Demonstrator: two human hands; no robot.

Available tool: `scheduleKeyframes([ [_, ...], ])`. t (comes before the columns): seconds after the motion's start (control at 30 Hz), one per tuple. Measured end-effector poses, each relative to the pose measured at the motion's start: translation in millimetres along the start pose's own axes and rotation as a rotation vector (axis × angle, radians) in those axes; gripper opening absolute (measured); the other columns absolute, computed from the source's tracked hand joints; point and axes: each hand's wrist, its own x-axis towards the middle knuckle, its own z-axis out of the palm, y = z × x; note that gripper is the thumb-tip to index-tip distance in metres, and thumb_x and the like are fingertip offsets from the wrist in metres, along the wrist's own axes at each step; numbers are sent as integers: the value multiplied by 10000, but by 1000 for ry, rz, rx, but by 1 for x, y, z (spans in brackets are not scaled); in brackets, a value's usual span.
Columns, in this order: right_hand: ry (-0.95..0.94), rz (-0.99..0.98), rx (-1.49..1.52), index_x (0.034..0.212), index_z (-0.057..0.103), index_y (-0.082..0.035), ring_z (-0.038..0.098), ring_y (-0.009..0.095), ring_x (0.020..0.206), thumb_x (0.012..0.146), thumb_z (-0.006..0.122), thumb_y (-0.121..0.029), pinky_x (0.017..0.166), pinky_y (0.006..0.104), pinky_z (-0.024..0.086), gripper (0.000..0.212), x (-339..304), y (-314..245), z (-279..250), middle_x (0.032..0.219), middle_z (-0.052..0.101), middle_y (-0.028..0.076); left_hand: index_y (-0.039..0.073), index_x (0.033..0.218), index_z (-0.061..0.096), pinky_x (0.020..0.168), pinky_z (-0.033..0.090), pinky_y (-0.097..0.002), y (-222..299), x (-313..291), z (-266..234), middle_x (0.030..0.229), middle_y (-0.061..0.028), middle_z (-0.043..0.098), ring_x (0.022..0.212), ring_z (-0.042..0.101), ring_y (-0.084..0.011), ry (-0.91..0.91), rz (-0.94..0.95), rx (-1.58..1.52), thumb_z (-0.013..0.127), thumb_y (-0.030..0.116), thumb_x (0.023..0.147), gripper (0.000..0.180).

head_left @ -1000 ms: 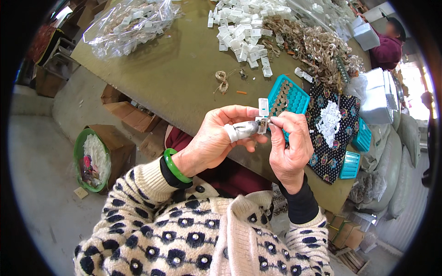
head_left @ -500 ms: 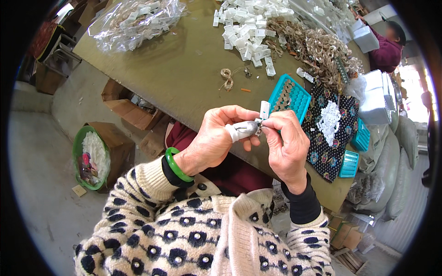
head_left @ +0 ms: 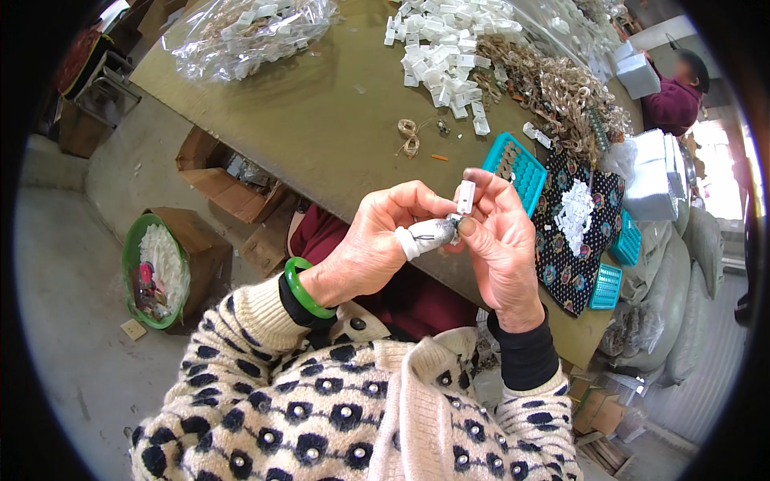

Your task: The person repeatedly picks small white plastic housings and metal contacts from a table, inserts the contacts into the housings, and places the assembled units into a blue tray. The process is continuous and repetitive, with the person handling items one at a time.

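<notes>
Over the near table edge, both my hands meet at a small white plastic case [head_left: 465, 196], held upright. My left hand [head_left: 369, 236] is closed around its lower end, the thumb wrapped in a white and grey cover [head_left: 423, 236]. My right hand [head_left: 507, 248] pinches the same spot, its forefinger up behind the case and its thumb at the lower end. Something small and dark shows between the fingertips; I cannot make out what it is. Just beyond the right hand lies a teal tray [head_left: 531, 175] with round, dull brown pieces in some of its hollows.
White plastic cases [head_left: 441, 64] lie heaped at the back, beside tangled twine [head_left: 561, 100]. A twine loop [head_left: 409, 138] rests nearer. At right, a patterned cloth [head_left: 568, 276] carries small white pieces [head_left: 575, 212]. A clear bag [head_left: 249, 40] sits far left. Another person [head_left: 674, 104] works at far right.
My right hand has turned, its forefinger rising behind the white case and its thumb moving to the lower end. The left hand keeps its grip. The view has shifted slightly.
</notes>
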Motion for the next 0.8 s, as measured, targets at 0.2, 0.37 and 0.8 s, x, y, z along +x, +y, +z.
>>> scheduleKeyframes([
  [0.2,33,-128,-159,1270,538,23,637,127,923,923,642,-20,774,247,544,364,5,0,0,1081,660,101,7,1052,619,850,584,-403,0,0,-5,1074,-128,680,943,691,-238,22,-60,-16,692,91,896,192],
  [0.37,166,-342,-381,1103,642,28,662,123,869,931,635,-4,797,246,536,175,4,8,0,983,698,90,7,1088,613,831,596,-425,2,-2,-7,1085,-168,681,976,694,-290,9,-133,-106,668,107,914,208],
  [0.8,209,-770,-682,944,588,1,695,223,831,843,649,96,735,307,560,151,5,26,-2,910,697,149,2,1098,606,827,602,-386,-5,-2,-3,1071,-138,675,942,690,-221,34,-103,-181,675,107,911,225],
])
